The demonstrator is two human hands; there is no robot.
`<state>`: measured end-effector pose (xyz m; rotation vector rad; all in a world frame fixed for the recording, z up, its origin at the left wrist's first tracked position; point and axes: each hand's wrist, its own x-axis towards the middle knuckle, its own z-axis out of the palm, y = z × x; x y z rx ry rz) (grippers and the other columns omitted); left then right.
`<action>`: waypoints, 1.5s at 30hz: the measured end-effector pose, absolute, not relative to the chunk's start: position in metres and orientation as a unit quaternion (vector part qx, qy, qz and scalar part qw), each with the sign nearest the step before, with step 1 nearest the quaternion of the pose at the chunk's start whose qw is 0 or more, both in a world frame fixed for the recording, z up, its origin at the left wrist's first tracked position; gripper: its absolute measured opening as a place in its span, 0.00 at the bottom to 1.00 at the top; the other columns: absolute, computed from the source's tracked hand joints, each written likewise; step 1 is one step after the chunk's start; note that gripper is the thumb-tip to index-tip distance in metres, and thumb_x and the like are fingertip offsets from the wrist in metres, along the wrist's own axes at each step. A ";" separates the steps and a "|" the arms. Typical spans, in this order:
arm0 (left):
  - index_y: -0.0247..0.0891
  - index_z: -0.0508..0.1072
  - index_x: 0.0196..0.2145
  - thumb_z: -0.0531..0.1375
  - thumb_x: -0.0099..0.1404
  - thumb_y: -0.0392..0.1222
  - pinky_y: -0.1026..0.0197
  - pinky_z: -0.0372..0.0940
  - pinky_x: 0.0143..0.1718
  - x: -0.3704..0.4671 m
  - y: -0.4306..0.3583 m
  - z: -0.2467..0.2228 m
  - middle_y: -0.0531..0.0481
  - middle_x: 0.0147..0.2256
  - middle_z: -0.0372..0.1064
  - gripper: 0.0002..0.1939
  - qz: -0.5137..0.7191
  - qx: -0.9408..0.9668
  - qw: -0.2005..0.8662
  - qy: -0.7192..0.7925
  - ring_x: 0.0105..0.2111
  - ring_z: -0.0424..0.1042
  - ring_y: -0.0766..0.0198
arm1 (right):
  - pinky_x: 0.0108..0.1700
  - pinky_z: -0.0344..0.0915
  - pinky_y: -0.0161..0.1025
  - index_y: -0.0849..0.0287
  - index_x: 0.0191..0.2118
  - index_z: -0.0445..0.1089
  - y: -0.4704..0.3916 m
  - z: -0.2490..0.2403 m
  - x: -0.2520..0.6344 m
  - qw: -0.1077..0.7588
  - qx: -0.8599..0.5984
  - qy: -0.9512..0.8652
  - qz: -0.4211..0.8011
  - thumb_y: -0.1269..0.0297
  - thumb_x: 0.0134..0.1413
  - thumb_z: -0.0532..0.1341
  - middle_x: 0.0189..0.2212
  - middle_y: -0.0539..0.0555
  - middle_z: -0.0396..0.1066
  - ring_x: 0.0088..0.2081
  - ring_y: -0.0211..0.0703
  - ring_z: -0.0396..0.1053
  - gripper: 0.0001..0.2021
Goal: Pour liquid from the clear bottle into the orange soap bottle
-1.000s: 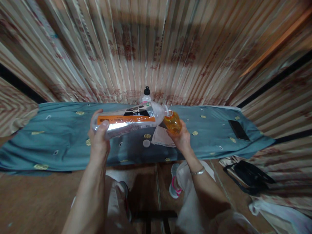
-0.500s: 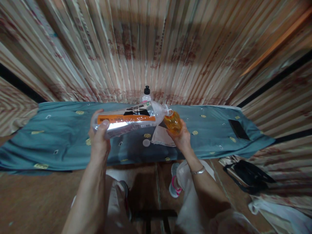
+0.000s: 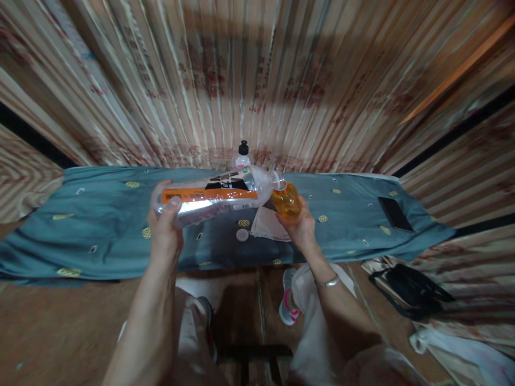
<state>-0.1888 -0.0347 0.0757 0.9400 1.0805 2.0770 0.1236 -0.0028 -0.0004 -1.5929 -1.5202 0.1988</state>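
Note:
A large clear bottle [image 3: 217, 195] with an orange, silver and black label lies nearly level in the air, its neck pointing right. My left hand [image 3: 167, 222] is wrapped round its base end, thumb on the label. My right hand [image 3: 301, 228] grips a small orange transparent container [image 3: 287, 202], tilted so that its mouth meets the bottle's neck. Whether liquid passes between them is too small to tell. Below them a pale cloth [image 3: 267, 225] and a round white cap [image 3: 242, 235] rest on the teal tablecloth [image 3: 116, 214].
Behind the large bottle stands a clear bottle with a black top [image 3: 243, 148], near the striped curtain [image 3: 249, 80]. A dark phone [image 3: 395, 213] lies at the table's right. A black bag [image 3: 414, 287] is on the floor at the right.

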 end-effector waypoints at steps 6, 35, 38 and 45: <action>0.39 0.78 0.50 0.74 0.51 0.57 0.53 0.79 0.32 -0.191 -0.035 0.072 0.49 0.38 0.73 0.32 0.771 0.374 0.307 0.414 0.32 0.76 0.58 | 0.53 0.81 0.56 0.60 0.65 0.67 -0.004 0.001 0.123 0.454 -0.639 -0.615 0.089 0.55 0.46 0.76 0.55 0.64 0.81 0.52 0.62 0.82 0.40; 0.40 0.79 0.44 0.76 0.46 0.57 0.54 0.75 0.38 -0.193 -0.034 0.072 0.51 0.37 0.74 0.31 0.775 0.361 0.304 0.422 0.33 0.75 0.58 | 0.53 0.80 0.54 0.61 0.64 0.68 -0.007 0.008 0.121 0.445 -0.647 -0.612 0.090 0.57 0.45 0.76 0.56 0.64 0.81 0.52 0.60 0.82 0.40; 0.41 0.78 0.44 0.76 0.45 0.57 0.55 0.74 0.39 -0.193 -0.034 0.073 0.51 0.37 0.74 0.30 0.776 0.356 0.305 0.422 0.34 0.75 0.58 | 0.54 0.80 0.54 0.61 0.64 0.68 -0.007 0.011 0.119 0.445 -0.653 -0.606 0.092 0.57 0.43 0.76 0.56 0.64 0.82 0.52 0.61 0.82 0.41; 0.41 0.78 0.42 0.77 0.42 0.58 0.55 0.73 0.37 -0.192 -0.034 0.075 0.51 0.37 0.73 0.32 0.775 0.348 0.308 0.429 0.34 0.73 0.58 | 0.55 0.79 0.54 0.63 0.65 0.68 -0.006 0.009 0.120 0.441 -0.653 -0.608 0.093 0.59 0.44 0.76 0.56 0.66 0.80 0.54 0.62 0.81 0.41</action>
